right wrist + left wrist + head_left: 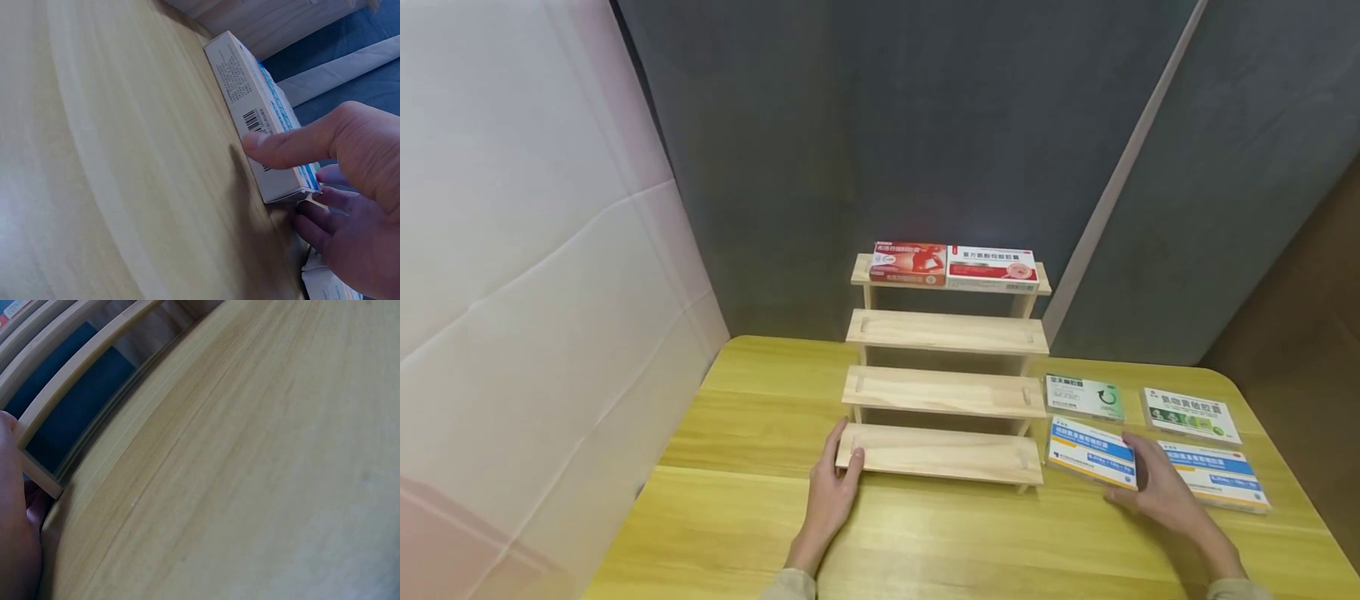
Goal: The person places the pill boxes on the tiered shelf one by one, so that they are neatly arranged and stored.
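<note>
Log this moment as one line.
left hand: grips wooden rack | right hand: grips blue-white box beside it | top tier: red box, white-red box

The table (910, 542) was yellowish wood with a visible grain, and on it stood a pale wooden rack (940, 331) of four steps, rising toward the back. To the rack's right on the same wood were a green box (1082, 397) and a white box (1191, 415) farther back, with a left blue box (1092, 452) and a right blue box (1213, 477) nearer the front. The rack's highest step carried a red box (908, 264) and, just beside it on the right, a white-and-red box (992, 267).
</note>
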### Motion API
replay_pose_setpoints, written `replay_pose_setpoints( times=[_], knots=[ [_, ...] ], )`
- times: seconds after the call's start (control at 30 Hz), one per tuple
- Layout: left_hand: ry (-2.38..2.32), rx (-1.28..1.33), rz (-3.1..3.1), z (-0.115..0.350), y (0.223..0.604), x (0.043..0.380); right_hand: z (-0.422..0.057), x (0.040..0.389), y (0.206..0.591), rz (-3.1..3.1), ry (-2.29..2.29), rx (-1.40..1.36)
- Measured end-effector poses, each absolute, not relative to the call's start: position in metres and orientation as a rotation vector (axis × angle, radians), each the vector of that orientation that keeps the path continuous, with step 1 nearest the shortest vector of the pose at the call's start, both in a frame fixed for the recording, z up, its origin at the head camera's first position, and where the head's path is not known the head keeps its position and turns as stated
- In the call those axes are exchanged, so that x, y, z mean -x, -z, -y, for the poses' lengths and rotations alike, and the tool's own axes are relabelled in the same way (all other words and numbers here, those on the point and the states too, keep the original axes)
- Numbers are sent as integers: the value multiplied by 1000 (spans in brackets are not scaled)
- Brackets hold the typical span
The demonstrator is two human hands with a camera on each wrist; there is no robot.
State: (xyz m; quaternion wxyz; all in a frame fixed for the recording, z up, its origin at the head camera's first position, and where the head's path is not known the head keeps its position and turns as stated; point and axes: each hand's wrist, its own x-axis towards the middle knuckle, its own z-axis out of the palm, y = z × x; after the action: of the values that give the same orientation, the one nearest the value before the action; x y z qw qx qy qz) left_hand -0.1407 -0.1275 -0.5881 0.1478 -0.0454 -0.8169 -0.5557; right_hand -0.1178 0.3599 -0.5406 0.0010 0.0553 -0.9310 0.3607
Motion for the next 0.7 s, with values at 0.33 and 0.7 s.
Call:
replay_pose_setpoints(
  times=[0.33,0.7],
  knots=[
    [1595,121,2359,127,588,139,-361,115,541,2985,-1046,-103],
    [1588,107,2398,127,585,139,-359,108,540,2849,-1207,71]
  ],
)
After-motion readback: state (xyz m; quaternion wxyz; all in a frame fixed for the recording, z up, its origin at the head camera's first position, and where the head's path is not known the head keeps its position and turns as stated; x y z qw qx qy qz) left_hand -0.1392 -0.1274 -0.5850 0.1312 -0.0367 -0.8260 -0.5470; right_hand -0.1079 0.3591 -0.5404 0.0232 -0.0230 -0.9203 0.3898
